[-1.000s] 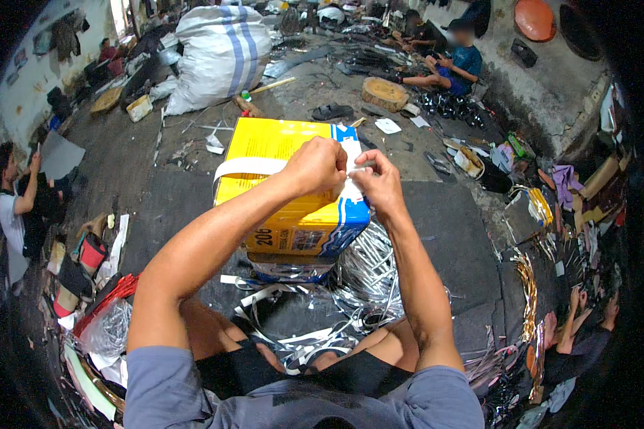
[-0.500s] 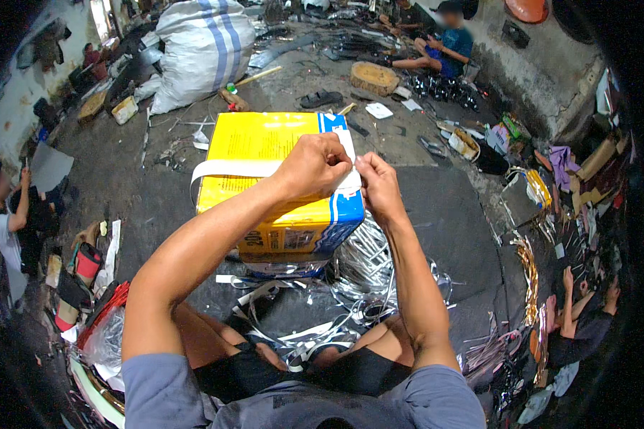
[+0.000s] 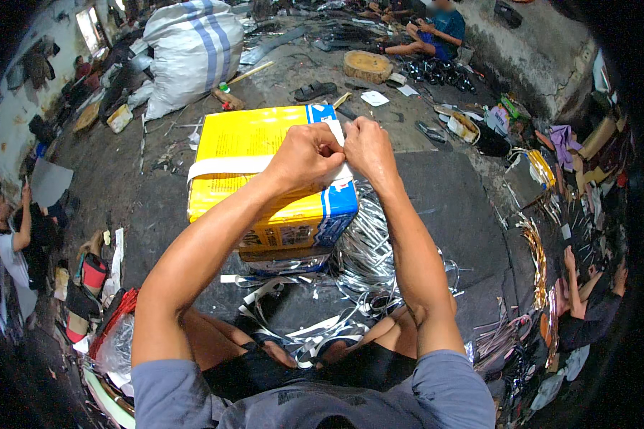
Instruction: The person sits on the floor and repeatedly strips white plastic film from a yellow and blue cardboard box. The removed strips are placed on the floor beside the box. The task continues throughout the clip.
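A yellow and blue box [image 3: 243,132] stands in front of me, with a flat white strap [image 3: 225,166] running across its top. My left hand [image 3: 309,154] rests over the box's right part, fingers pinched closed on the strap. Beside it, at the box's right edge, my right hand [image 3: 370,149] is closed too, knuckles up. A piece of white strap shows between the two hands, but my fingers hide how it lies in the right one. Below the box's right side is a pile of shiny silver strips [image 3: 368,247].
Loose white strips [image 3: 315,339] lie between my legs. A big white sack [image 3: 189,61] stands at the far left, and a round wood block [image 3: 367,66] at the back. Other people sit at the left, back right and right. A bundle of gold strips [image 3: 534,257] lies to the right.
My right hand has moved up and slightly left, turning knuckles up close to the left hand. The left hand stays on the strap. The whole view has shifted slightly.
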The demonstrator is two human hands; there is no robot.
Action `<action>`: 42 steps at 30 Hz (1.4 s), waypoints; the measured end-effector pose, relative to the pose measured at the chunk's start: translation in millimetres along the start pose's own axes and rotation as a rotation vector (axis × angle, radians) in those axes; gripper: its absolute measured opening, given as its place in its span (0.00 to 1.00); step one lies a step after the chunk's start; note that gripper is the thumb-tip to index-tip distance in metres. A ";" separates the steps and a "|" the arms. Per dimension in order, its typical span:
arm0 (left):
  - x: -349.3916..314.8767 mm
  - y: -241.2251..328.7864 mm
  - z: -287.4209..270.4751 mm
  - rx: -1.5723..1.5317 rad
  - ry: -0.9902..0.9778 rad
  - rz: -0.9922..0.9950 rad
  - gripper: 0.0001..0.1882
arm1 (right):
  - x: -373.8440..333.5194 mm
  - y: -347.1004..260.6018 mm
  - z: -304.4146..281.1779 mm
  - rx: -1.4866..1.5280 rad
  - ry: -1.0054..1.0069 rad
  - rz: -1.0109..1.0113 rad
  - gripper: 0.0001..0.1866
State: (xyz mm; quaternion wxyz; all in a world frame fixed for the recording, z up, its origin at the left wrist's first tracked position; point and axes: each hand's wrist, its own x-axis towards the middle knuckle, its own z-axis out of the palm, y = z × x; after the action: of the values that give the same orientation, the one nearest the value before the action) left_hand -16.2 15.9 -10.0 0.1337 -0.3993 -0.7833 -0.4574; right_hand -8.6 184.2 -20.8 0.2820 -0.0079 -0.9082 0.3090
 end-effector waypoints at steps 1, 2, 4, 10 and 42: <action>-0.1 -1.0 -0.2 -0.002 -0.004 -0.002 0.04 | -2.8 5.9 3.6 0.087 -0.043 0.009 0.18; -0.4 -1.8 -0.5 0.013 -0.004 -0.036 0.04 | -5.5 13.2 7.8 0.174 -0.075 -0.015 0.17; -0.3 -2.4 -0.6 -0.021 -0.005 -0.037 0.04 | -11.1 27.6 24.2 0.316 -0.057 0.143 0.17; 1.8 -0.2 -2.0 0.056 -0.028 -0.058 0.03 | -61.1 91.0 76.3 0.343 -0.063 0.380 0.17; -0.4 8.2 -13.0 0.111 -0.193 0.160 0.02 | -257.4 300.0 179.1 -0.280 -0.506 0.793 0.19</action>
State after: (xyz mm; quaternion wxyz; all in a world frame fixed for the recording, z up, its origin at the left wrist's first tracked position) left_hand -11.8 7.1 1.9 0.1158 -0.4944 -0.7823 -0.3607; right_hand 67.2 278.5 -437.6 -0.0906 -0.3159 -0.9080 0.2598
